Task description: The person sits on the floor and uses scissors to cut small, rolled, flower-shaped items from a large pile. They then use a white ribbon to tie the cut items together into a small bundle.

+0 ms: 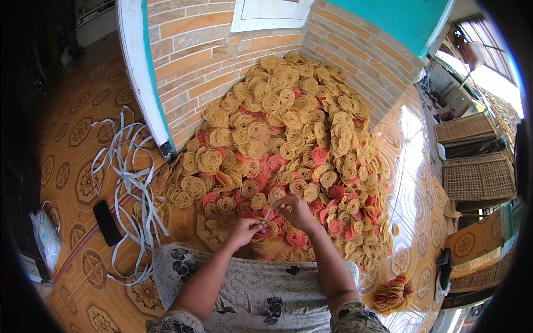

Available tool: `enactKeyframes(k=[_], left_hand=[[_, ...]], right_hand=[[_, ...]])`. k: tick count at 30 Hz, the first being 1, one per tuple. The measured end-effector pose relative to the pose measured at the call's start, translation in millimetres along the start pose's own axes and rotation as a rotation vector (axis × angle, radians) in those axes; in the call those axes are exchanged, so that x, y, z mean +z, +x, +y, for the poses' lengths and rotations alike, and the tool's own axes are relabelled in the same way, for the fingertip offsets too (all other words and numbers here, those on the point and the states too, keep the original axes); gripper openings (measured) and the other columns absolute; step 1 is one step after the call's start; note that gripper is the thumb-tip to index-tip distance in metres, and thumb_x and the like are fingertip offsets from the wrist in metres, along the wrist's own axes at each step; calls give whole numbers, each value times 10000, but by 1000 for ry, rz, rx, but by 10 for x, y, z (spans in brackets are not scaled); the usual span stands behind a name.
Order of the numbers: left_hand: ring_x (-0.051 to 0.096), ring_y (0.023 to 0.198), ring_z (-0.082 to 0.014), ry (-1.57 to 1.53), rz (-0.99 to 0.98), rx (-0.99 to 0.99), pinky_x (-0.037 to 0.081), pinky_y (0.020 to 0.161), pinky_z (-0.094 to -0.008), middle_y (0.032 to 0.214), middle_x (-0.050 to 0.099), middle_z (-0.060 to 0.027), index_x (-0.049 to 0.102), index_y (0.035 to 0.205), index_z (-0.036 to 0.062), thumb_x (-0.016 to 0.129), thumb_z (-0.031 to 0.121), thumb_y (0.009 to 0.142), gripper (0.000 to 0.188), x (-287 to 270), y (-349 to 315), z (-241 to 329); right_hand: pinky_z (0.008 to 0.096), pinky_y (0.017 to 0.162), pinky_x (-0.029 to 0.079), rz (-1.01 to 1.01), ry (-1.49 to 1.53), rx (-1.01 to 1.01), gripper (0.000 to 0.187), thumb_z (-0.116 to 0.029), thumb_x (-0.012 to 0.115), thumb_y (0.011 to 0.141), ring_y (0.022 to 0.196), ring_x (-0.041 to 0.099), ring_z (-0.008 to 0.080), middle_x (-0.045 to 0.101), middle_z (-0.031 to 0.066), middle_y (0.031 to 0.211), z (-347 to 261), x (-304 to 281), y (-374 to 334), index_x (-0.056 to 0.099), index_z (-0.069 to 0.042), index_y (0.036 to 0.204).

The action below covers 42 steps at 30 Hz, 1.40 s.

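Observation:
My left hand [243, 233] is closed in a pinch on the lower end of a thin whitish strip [268, 213]. My right hand [297, 213] is up and to the right of it, fingers bent together at the strip's upper part. Both hands are in front of my lap, over the near edge of a big heap of round, lacy coiled discs [291, 119] that look like dried noodle nests. Most discs are yellow; reddish-pink ones [318, 156] are mixed among them. What lies beneath the right fingers is partly hidden.
Long white strips [133, 183] lie tangled on the tiled floor at left, beside a black phone [107, 223] and a clear plastic bag [45, 238]. A bundle of stacked discs [393, 294] sits at lower right. Brick-patterned walls [189, 53] back the heap; woven racks [478, 176] stand far right.

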<state>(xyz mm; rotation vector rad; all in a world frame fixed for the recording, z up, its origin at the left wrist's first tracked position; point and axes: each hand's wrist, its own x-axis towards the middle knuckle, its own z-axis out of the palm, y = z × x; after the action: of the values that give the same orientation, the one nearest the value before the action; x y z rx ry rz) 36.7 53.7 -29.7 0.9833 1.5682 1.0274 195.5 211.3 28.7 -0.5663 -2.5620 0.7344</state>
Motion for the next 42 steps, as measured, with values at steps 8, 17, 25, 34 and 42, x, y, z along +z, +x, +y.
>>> enactKeyframes(k=[8,17,25,34,42], left_hand=[[647,791,-83,69,77,60,495,731,-253,895,744,-50,712,1040,-12,617,142,951,201,-25,18,-19],[632,774,-62,24,48,61,490,712,-254,885,744,-43,713,1058,-1,621,172,955,222,5,15,-2],[638,768,-76,-10,31,28,490,724,-255,879,742,-42,716,1043,3,625,173,948,215,1,19,-40],[651,786,-87,-48,91,70,503,748,-262,896,743,-59,715,1022,-10,623,141,948,192,-5,46,-20],[678,834,-102,23,-20,-1,513,764,-260,908,742,-74,684,1074,-38,615,128,948,219,2,17,-3]], right_hand=[[368,663,511,537,-600,200,167,-137,720,825,771,659,256,687,153,896,336,58,467,668,-19,932],[253,551,451,385,552,526,225,-171,741,857,614,570,86,661,46,762,221,52,228,615,11,897],[266,629,469,315,356,488,176,-134,730,858,690,585,101,656,41,755,2,8,142,634,6,903],[411,781,529,224,-363,243,347,-217,724,818,795,642,340,648,153,971,260,257,71,674,-65,1126],[259,694,480,201,541,602,186,-156,707,883,788,606,96,668,44,844,344,153,96,668,2,973]])
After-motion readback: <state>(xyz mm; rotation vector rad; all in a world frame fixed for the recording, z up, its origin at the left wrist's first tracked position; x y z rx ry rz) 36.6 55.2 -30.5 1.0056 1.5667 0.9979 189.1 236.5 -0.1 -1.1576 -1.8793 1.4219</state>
